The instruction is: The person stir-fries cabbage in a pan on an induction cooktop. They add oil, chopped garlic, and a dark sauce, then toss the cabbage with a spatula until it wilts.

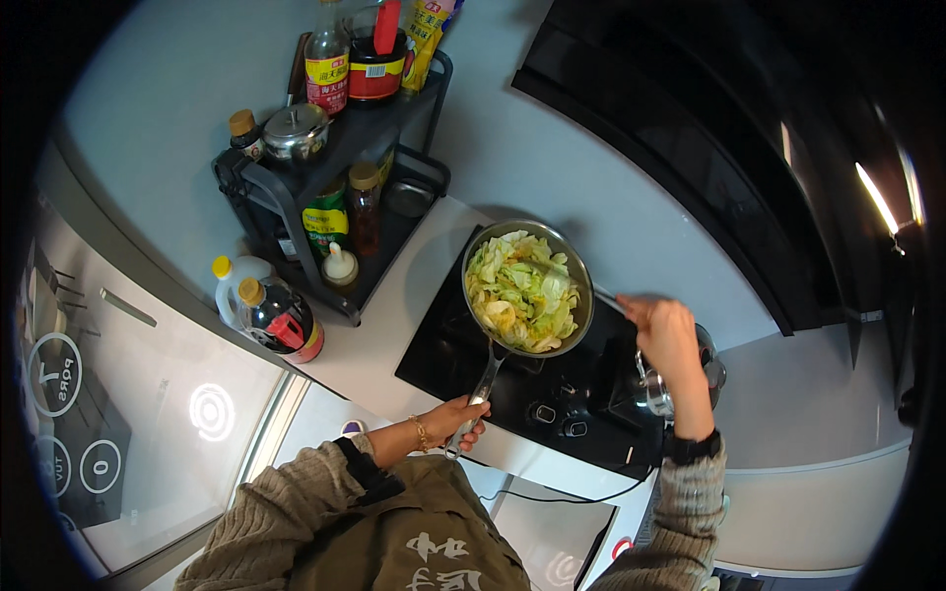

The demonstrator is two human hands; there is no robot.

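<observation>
My left hand (460, 423) is closed around the metal handle (484, 384) of a frying pan (589, 310). The pan sits over the left part of a black glass cooktop (443, 347) and holds chopped cabbage (521, 284) in pale green and yellow pieces. To the pan's right, my right hand (661, 329) grips the handle of a metal utensil (607, 297). That utensil reaches over the pan's right rim into the cabbage, and its head is mostly hidden there.
A shiny metal pot (658, 395) stands under my right forearm. At the left, a dark two-tier rack (325, 284) holds bottles and jars, with a large dark sauce bottle (284, 318) beside it. A range hood (665, 148) overhangs the back; a black cable (562, 500) runs along the counter's front.
</observation>
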